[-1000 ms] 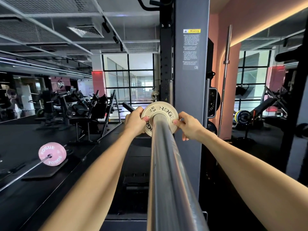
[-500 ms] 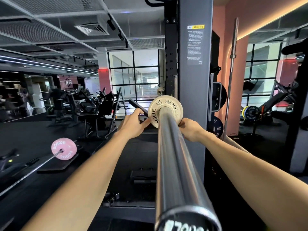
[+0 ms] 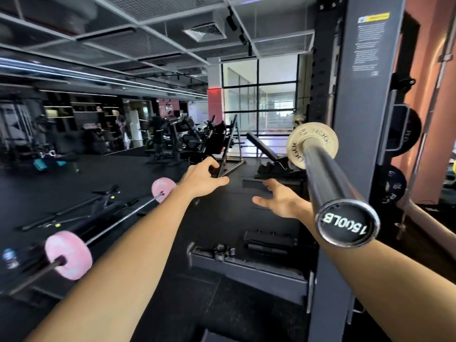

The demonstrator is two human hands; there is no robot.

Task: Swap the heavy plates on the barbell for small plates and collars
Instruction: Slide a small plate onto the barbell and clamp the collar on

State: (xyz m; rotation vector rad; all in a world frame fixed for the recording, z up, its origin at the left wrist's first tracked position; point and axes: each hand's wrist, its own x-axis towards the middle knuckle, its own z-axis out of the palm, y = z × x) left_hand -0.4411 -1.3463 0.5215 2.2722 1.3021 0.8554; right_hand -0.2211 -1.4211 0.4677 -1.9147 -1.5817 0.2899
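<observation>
Small plate (image 3: 296, 148) sits far up the bar (image 3: 328, 174), cream-coloured, its face towards the camera, lettering partly legible. The bar's sleeve runs from the plate down to the near end cap (image 3: 346, 224), which reads 1500LB (upside down from here). The bar passes just beside the grey rack post (image 3: 355, 119).

Both hands are off the bar and plate, held in the air to the left of and below the plate. Left hand (image 3: 202, 177): fingers loosely curled, thumb out, grasping nothing, well apart from the plate. Right hand (image 3: 281, 199): released, fingers spread and relaxed, empty, near the sleeve's left side but not touching it; its forearm passes under the end cap.

Lower left, a second barbell (image 3: 118, 215) with two pink plates, the nearer (image 3: 70, 256) and the farther (image 3: 161, 188), blurred. Dark plates (image 3: 392, 187) hang on the rack's right side. Black floor (image 3: 222, 218) under the hands.
</observation>
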